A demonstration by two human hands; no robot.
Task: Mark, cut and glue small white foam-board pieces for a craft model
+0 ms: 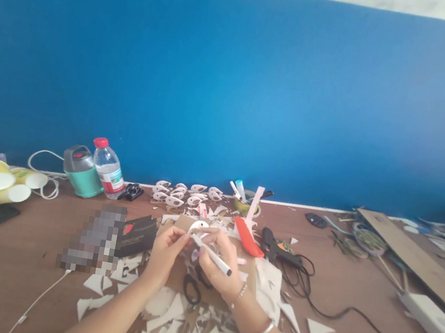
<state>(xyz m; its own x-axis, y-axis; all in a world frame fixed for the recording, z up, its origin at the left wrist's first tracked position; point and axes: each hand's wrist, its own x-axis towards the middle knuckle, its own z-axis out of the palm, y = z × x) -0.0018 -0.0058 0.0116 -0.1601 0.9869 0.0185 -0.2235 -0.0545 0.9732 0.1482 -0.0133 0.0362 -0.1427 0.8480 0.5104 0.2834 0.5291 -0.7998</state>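
While the left hand [167,246] pinches a white cutout [198,225] around 6 o'clock, the right hand [230,250] grips a pen [215,258], fingers closed.
Dotted cutouts [174,202] at its 11 look done; this one's seemingly mid-marking, scraps [167,317] at its 6.

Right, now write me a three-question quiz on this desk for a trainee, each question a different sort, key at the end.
1. Which hand holds the white pen whose end is at the small white cutout?
2. True or false: the clear bottle has its red cap on.
3. What lies closest to the black glue gun? a) the yellow cups; b) the orange-red piece; c) the teal container.

Key: 1. the right hand; 2. true; 3. b.
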